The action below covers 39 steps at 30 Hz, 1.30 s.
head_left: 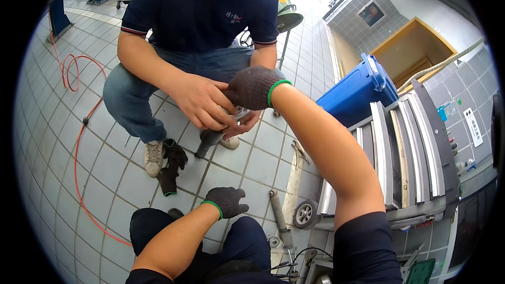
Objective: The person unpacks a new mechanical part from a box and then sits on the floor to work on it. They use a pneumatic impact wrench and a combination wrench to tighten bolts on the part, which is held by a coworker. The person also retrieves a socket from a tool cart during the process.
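My right hand (256,88), in a dark knit glove with a green cuff, reaches forward to a dark upright cylindrical part (210,138) with a silvery ring (242,111) near its top. Its fingers curl down at the part's upper end; what they grip is hidden. A crouching co-worker's bare hands (202,100) hold the same part from both sides, touching or close to my glove. Above my knees hovers my left hand (227,202), gloved alike, with fingers apart and nothing in them.
A pair of dark gloves (171,167) lies by the co-worker's shoe. A shock absorber (279,213) and a long metal tool (298,152) lie on the tiles. To the right stand a wheeled tool cabinet (436,171) and blue bin (360,87). A red hose (78,147) runs at left.
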Motion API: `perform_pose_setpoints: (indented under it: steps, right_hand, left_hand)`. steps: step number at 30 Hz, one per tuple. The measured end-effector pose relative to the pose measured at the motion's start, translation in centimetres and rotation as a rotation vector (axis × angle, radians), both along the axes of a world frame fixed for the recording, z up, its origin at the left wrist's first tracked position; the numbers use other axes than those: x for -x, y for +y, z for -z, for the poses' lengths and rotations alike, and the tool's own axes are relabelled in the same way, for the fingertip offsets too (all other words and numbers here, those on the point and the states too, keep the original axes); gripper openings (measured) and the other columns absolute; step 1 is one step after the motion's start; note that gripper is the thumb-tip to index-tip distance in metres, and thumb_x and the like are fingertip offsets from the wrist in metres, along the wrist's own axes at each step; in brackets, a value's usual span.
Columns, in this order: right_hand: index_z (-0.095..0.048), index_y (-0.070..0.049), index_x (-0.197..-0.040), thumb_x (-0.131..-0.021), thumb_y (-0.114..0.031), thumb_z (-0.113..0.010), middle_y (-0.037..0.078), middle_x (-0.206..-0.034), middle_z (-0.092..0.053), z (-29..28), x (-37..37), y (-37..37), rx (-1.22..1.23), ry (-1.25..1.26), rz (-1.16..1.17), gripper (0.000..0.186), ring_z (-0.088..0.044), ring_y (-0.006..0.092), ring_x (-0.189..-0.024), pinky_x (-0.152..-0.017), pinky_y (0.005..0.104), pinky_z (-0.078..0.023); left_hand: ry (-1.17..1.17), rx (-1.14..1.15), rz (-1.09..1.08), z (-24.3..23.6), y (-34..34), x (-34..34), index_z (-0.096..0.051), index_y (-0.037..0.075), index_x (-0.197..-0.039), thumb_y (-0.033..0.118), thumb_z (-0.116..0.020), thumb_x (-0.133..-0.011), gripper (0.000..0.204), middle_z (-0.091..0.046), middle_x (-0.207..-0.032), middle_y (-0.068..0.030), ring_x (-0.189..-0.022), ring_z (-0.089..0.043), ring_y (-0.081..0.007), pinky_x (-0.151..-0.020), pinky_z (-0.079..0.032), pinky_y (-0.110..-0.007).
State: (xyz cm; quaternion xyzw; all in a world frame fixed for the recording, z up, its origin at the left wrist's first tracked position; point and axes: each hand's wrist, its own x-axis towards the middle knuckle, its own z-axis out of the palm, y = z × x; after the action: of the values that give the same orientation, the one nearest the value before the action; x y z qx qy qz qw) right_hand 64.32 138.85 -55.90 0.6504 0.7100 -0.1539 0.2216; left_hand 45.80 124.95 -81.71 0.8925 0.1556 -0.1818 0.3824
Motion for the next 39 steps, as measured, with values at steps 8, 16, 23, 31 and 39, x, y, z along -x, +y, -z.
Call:
perform_pose_setpoints:
  steps: [8,16,23,31,39]
  right_hand:
    - [-0.078,-0.003,-0.111,-0.104,-0.046,-0.061,0.021,-0.108,-0.077,1.7,-0.9,-0.7,-0.083,0.11,-0.093,0.046,-0.073,0.0396,-0.101,-0.093,0.0465,-0.057]
    - [-0.082,-0.009,-0.112,-0.101,-0.051,-0.059,0.016,-0.11,-0.081,1.5,-0.4,-0.8,-0.113,0.115,-0.061,0.049,-0.076,0.0353,-0.103,-0.093,0.0447,-0.058]
    - [-0.079,-0.004,-0.101,-0.107,-0.045,-0.054,0.018,-0.102,-0.079,1.3,-0.3,-0.6,-0.067,0.02,-0.063,0.049,-0.075,0.0365,-0.097,-0.089,0.0458,-0.058]
    - [-0.081,-0.008,-0.114,-0.093,-0.046,-0.071,0.014,-0.102,-0.081,2.4,-3.3,0.1,-0.212,0.332,-0.138,0.044,-0.077,0.0302,-0.093,-0.086,0.0412,-0.059]
    - [-0.079,-0.007,-0.121,-0.095,-0.016,-0.074,0.015,-0.117,-0.078,3.6,-4.8,-1.7,-0.262,0.5,-0.209,0.028,-0.075,0.031,-0.107,-0.095,0.0405,-0.059]
  left_hand:
    - [0.019,0.008,0.014,0.0,-0.2,-0.1,-0.064,0.017,-0.144,0.062,-0.06,-0.097,0.066,-0.069,-0.141,-0.0173,-0.129,-0.067,-0.035,-0.108,-0.053,-0.051]
    - [0.015,0.002,0.016,-0.2,-0.3,-0.1,-0.063,0.017,-0.146,0.062,-0.059,-0.098,0.066,-0.069,-0.142,-0.018,-0.129,-0.066,-0.0355,-0.108,-0.053,-0.052]
    - [0.04,0.018,0.015,-0.3,-0.3,-0.2,-0.063,0.018,-0.146,0.063,-0.06,-0.097,0.066,-0.069,-0.141,-0.0182,-0.128,-0.067,-0.0368,-0.108,-0.052,-0.052]
    - [0.04,0.012,0.022,0.0,-0.6,-0.4,-0.063,0.018,-0.145,0.062,-0.06,-0.097,0.066,-0.069,-0.14,-0.0186,-0.128,-0.067,-0.0373,-0.108,-0.053,-0.052]
    - [0.047,0.018,0.034,-0.1,-0.7,-0.5,-0.063,0.017,-0.145,0.063,-0.061,-0.097,0.067,-0.069,-0.14,-0.0183,-0.129,-0.067,-0.0364,-0.108,-0.053,-0.051]
